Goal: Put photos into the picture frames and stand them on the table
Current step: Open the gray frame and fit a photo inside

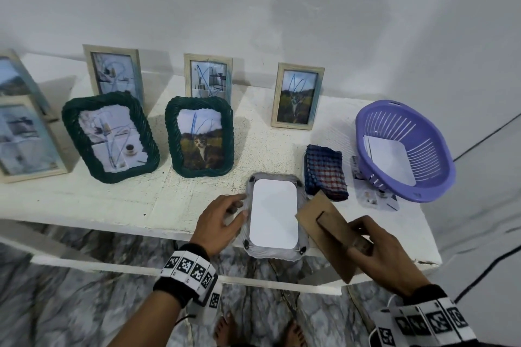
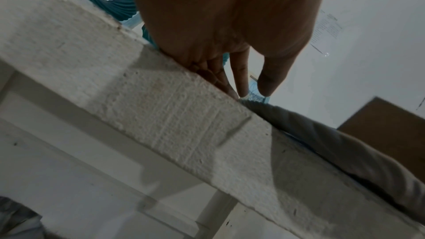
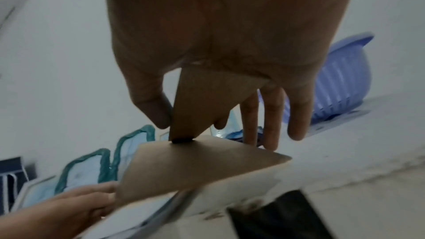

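Note:
A grey picture frame (image 1: 273,254) lies face down at the table's front edge, with a photo (image 1: 274,214) in it, white back up. My left hand (image 1: 241,205) rests on the table with straight fingers touching the frame's left rim; the left wrist view shows the fingertips (image 2: 243,90) beside the grey frame (image 2: 333,139). Just right of the frame, my right hand (image 1: 358,234) pinches the stand flap (image 3: 197,101) of a brown backing board (image 1: 324,222) and holds it tilted over the frame's right side. Its lower corner is hidden by my hand.
Two green wicker frames (image 1: 111,136) (image 1: 200,136) and several wooden frames (image 1: 296,96) stand with photos behind. A checked cloth (image 1: 325,175) lies right of the grey frame. A purple basket (image 1: 406,149) with white photos sits at the right end. The grey frame overhangs the table edge (image 1: 169,229).

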Demonstrator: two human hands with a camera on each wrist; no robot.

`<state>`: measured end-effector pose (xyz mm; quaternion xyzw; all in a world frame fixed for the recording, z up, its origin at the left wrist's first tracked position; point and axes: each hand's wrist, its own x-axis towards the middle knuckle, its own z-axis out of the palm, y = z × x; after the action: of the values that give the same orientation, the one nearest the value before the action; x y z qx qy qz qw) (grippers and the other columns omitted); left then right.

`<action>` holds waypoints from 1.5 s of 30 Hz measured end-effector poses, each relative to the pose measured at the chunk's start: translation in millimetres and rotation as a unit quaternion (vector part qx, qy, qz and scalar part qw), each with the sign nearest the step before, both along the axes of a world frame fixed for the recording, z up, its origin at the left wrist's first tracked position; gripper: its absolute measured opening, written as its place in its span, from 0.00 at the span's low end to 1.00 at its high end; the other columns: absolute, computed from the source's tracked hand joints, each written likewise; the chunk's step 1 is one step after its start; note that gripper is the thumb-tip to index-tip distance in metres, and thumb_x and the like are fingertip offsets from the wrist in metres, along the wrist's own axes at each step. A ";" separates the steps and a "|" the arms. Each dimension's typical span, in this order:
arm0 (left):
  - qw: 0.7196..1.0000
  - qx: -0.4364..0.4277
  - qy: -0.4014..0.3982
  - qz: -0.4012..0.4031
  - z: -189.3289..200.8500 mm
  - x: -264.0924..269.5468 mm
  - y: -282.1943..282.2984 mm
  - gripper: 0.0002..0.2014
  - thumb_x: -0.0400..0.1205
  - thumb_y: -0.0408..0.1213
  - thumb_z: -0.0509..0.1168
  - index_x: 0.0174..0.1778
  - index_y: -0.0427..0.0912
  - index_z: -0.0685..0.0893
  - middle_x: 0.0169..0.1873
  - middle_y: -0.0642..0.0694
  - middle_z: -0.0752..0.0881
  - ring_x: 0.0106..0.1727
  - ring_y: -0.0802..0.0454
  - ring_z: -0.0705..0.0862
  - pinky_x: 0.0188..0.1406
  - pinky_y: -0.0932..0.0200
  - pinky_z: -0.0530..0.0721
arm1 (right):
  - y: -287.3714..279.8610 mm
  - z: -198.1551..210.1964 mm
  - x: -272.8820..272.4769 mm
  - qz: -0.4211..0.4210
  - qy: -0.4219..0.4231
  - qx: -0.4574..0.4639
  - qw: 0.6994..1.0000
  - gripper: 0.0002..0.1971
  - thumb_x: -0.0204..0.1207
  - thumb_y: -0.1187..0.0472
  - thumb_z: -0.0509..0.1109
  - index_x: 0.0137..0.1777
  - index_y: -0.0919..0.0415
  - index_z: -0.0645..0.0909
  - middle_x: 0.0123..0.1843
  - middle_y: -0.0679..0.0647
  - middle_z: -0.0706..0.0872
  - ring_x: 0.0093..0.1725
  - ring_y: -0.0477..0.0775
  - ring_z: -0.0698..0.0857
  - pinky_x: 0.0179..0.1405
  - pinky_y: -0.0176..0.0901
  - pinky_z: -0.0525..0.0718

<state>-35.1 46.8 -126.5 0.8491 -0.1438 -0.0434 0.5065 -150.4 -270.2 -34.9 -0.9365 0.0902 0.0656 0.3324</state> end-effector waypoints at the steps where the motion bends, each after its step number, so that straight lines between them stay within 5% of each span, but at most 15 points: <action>1: 1.000 0.002 -0.005 -0.003 -0.2 0.3 0.4 0.20 0.79 0.52 0.65 0.67 0.55 0.81 0.51 0.59 0.83 0.54 0.60 0.81 0.54 0.68 0.78 | 8.6 0.3 1.6 -0.006 0.000 0.013 1.000 0.14 0.67 0.45 0.69 0.50 0.48 0.75 0.49 0.44 0.86 0.48 0.45 0.85 0.44 0.44 0.83; 4: 1.000 0.014 -0.020 -0.014 0.4 0.2 0.5 0.23 0.78 0.57 0.61 0.69 0.56 0.81 0.51 0.59 0.82 0.54 0.60 0.81 0.54 0.65 0.80 | 39.3 -3.2 8.6 -0.035 -0.002 0.039 0.999 0.11 0.73 0.49 0.74 0.48 0.49 0.75 0.47 0.43 0.85 0.46 0.40 0.84 0.39 0.38 0.82; 9: 0.999 0.032 -0.032 -0.021 0.2 0.7 -0.3 0.24 0.79 0.60 0.57 0.68 0.57 0.82 0.51 0.56 0.81 0.56 0.60 0.80 0.56 0.56 0.81 | 93.6 -13.5 29.7 -0.082 -0.038 -0.007 0.996 0.19 0.69 0.38 0.72 0.45 0.53 0.77 0.44 0.49 0.82 0.43 0.51 0.82 0.45 0.49 0.82; 22: 0.995 0.067 -0.059 -0.034 -4.9 3.0 -0.5 0.24 0.81 0.58 0.56 0.65 0.53 0.86 0.51 0.55 0.79 0.55 0.59 0.78 0.56 0.58 0.79 | 148.8 -22.9 55.4 -0.085 -0.037 -0.200 0.975 0.32 0.71 0.35 0.65 0.62 0.63 0.76 0.54 0.62 0.77 0.49 0.63 0.79 0.46 0.51 0.80; 45: 0.991 0.097 -0.091 -0.033 -6.4 0.8 -1.9 0.22 0.81 0.56 0.56 0.64 0.53 0.86 0.51 0.54 0.78 0.55 0.58 0.77 0.55 0.61 0.75 | 144.9 -41.0 57.0 -0.055 0.001 -0.176 0.983 0.36 0.72 0.31 0.62 0.76 0.49 0.65 0.60 0.59 0.69 0.57 0.60 0.71 0.51 0.49 0.78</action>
<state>-34.3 45.0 -132.9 0.8895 -0.2120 0.0035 0.4048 -93.4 -125.3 -75.9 -0.9739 0.1523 0.0316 0.1654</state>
